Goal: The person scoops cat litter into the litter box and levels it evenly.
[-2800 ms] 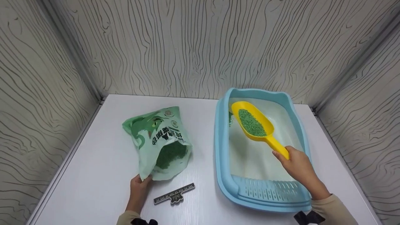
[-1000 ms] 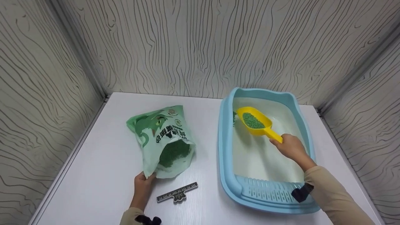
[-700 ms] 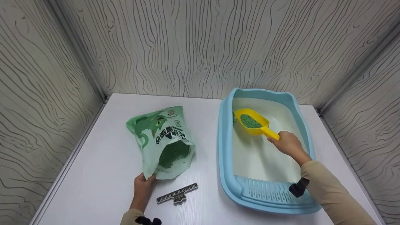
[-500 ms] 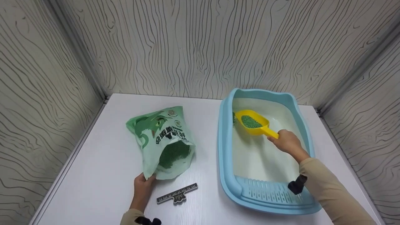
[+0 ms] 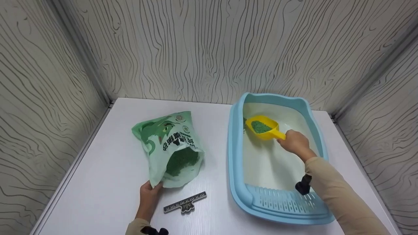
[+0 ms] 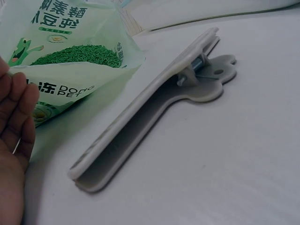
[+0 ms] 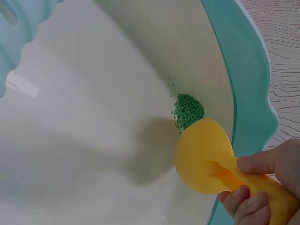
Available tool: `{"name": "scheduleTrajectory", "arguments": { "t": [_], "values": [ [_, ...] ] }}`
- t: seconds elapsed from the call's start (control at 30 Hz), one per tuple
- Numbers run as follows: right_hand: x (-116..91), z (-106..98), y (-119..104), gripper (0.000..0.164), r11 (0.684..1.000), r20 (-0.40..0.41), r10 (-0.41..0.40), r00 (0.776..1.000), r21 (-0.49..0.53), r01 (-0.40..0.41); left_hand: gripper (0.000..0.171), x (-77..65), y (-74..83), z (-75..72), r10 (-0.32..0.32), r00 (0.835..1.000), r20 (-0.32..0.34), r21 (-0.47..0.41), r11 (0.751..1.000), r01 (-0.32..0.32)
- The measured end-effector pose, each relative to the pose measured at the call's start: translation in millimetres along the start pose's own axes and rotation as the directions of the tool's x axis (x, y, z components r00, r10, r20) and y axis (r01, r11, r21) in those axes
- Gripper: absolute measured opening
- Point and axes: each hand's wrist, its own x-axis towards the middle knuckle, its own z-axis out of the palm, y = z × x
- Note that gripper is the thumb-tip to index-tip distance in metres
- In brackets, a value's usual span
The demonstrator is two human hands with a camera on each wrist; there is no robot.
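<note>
My right hand (image 5: 295,142) grips the handle of a yellow scoop (image 5: 277,134) that carries a heap of green pellets (image 5: 260,126). The scoop is inside a light-blue litter box (image 5: 235,156), near its far left side. In the right wrist view, a small pile of green pellets (image 7: 188,111) lies on the box floor beside the scoop (image 7: 201,154). My left hand (image 5: 148,199) pinches the lower edge of a pale-green cat litter bag (image 5: 178,130). The bag lies on its back with its mouth gaping, and green pellets (image 5: 179,161) show inside.
A bag clip (image 5: 185,203) with a piano-key pattern lies on the white table (image 5: 107,169) between bag and box. A slotted ledge (image 5: 277,199) spans the box's near end. Wood-grain panels (image 5: 209,49) stand behind and at both sides.
My right hand has taken the filled scoop lower and farther into the box; in the last half second it drifted slightly left. My left hand keeps its hold on the bag. The head view shifted a little.
</note>
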Motion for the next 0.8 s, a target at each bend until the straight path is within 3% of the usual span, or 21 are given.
{"name": "scheduleTrajectory", "arguments": {
  "t": [0.33,0.8],
  "values": [
    [7,0,-9,0.042,0.995,-0.074,-0.026,0.997,-0.098,0.019,0.031,0.1,-0.8,-0.4,-0.003,1.0,0.005,0.002,1.0,0.003],
    [9,-7,-12,0.035,0.986,-0.153,-0.089,0.984,-0.154,0.066,0.031,1.5,-2.4,0.0,0.006,1.0,0.009,0.013,1.0,-0.006]
  ]
}}
